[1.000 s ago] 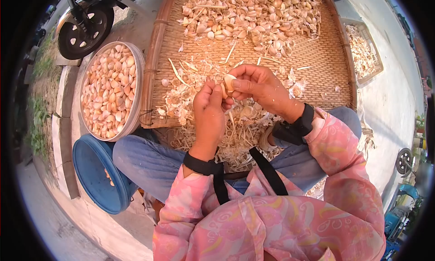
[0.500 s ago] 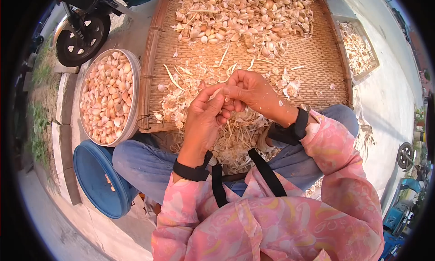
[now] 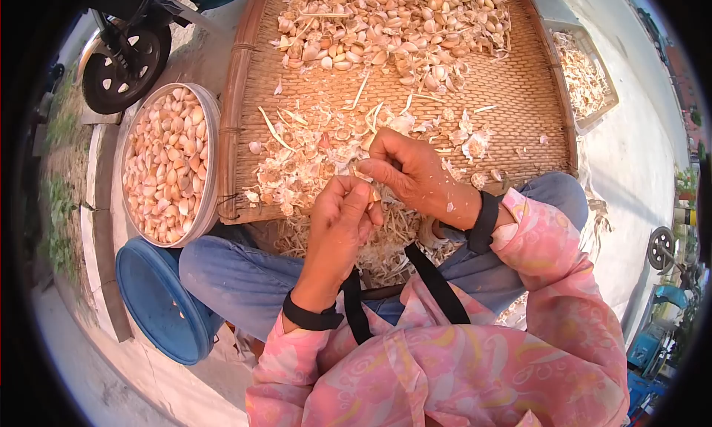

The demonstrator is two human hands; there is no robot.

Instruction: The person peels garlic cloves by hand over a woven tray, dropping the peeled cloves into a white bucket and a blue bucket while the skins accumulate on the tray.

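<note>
My left hand [image 3: 337, 223] and my right hand [image 3: 415, 175] meet over my lap, fingertips pinched together on a garlic clove [image 3: 373, 195] that is mostly hidden between them. Both wrists wear black bands below pink patterned sleeves. Just beyond the hands lies a large woven bamboo tray [image 3: 519, 93]. Dry garlic skins [image 3: 311, 160] are heaped on its near side and a pile of unpeeled garlic cloves [image 3: 393, 26] on its far side. More skins and stalks lie on my lap under the hands.
A round basin of peeled cloves [image 3: 167, 163] stands at the left, with a blue tub [image 3: 152, 297] below it. A scooter wheel [image 3: 122, 63] is at the upper left. A small tray of skins [image 3: 586, 74] sits at the right on the concrete ground.
Both hands have dropped lower and nearer to me. The clove that showed between the fingertips is now mostly covered by them.
</note>
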